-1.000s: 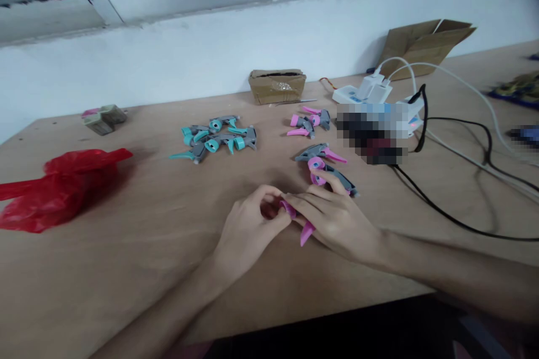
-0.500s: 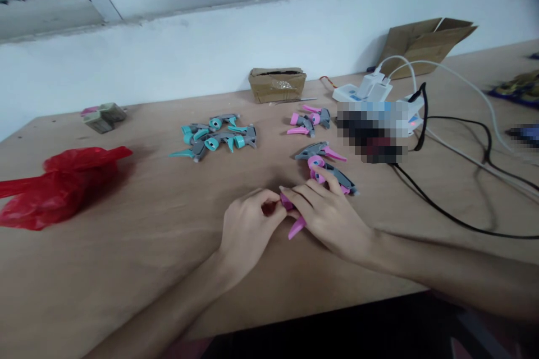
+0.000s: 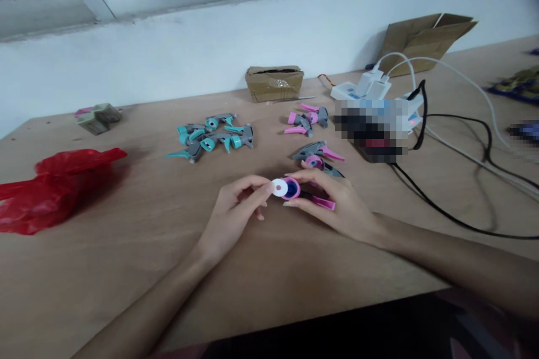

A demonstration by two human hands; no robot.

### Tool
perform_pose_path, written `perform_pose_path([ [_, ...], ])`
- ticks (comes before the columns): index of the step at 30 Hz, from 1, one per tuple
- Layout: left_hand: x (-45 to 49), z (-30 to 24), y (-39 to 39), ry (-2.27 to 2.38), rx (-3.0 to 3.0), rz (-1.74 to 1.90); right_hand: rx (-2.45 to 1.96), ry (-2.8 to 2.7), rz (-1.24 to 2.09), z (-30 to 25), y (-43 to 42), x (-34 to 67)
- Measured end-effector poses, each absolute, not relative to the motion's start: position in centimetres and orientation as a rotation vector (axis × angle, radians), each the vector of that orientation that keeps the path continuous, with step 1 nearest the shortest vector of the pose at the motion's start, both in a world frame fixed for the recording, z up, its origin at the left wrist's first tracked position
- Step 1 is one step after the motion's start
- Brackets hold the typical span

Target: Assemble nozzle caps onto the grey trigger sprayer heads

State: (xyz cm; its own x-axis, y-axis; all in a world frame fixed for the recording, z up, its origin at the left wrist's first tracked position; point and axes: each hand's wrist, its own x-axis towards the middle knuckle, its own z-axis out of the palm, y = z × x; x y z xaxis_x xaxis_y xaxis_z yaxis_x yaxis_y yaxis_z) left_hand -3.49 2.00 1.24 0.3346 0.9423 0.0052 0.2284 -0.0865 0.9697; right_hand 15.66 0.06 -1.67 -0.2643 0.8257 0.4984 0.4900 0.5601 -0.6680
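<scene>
My right hand (image 3: 337, 207) grips a pink and grey spray trigger head (image 3: 307, 195), its round pink collar turned up toward me. My left hand (image 3: 233, 210) pinches a small white ring (image 3: 278, 187) at the edge of that collar. Both hands hover just above the wooden table (image 3: 126, 269). Just behind my right hand lie two more pink trigger heads (image 3: 316, 152).
A pile of teal and grey trigger heads (image 3: 213, 136) lies at centre left, a few pink ones (image 3: 306, 119) farther back. A red plastic bag (image 3: 54, 185) sits at left. A small cardboard box (image 3: 274, 83), a power strip (image 3: 370, 90) and black cables (image 3: 455, 219) lie at right.
Both hands have lifted off the table. The pink trigger head has been turned so its open collar faces up, and the white ring has come into view in my left fingers.
</scene>
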Motion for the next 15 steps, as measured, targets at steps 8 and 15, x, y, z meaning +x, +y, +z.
perform_pose_path([
  [8, -3.9, 1.3, 1.0, 1.211, 1.893, 0.809, -0.96, -1.984, 0.354, -2.4, -0.5, 15.2],
  [15, -3.9, 0.5, 0.4, 1.282, 1.923, 0.912, -0.987, -2.01, 0.272, -2.1, -0.7, 15.1],
])
